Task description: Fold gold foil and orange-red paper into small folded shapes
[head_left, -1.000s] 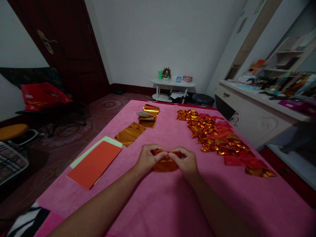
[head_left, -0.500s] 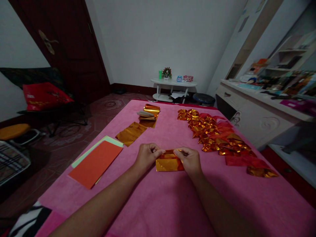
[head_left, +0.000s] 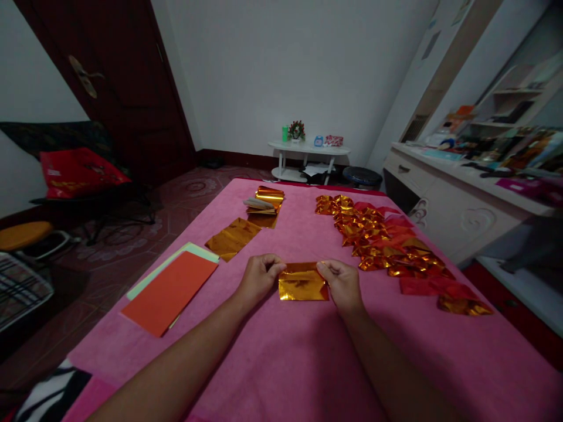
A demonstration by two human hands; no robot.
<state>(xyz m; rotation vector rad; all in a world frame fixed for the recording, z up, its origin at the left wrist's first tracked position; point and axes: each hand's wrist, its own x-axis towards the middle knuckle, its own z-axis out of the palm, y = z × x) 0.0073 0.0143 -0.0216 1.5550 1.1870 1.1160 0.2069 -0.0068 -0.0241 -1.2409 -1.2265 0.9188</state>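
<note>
A folded gold foil sheet (head_left: 303, 282) lies flat on the pink cloth (head_left: 290, 357) in front of me. My left hand (head_left: 258, 276) pinches its upper left corner with closed fingers. My right hand (head_left: 342, 282) pinches its upper right corner the same way. The sheet is stretched between the two hands.
A row of folded gold and red foil pieces (head_left: 387, 246) runs along the right of the cloth. Flat gold sheets (head_left: 232, 237) and a small foil stack (head_left: 264, 201) lie at the far left, with an orange paper (head_left: 170, 291) over a pale green one. A white cabinet (head_left: 461, 199) stands right.
My hands have drawn apart from the middle of the foil to its upper corners. The crumpled reddish fold now lies open as a flat gold rectangle.
</note>
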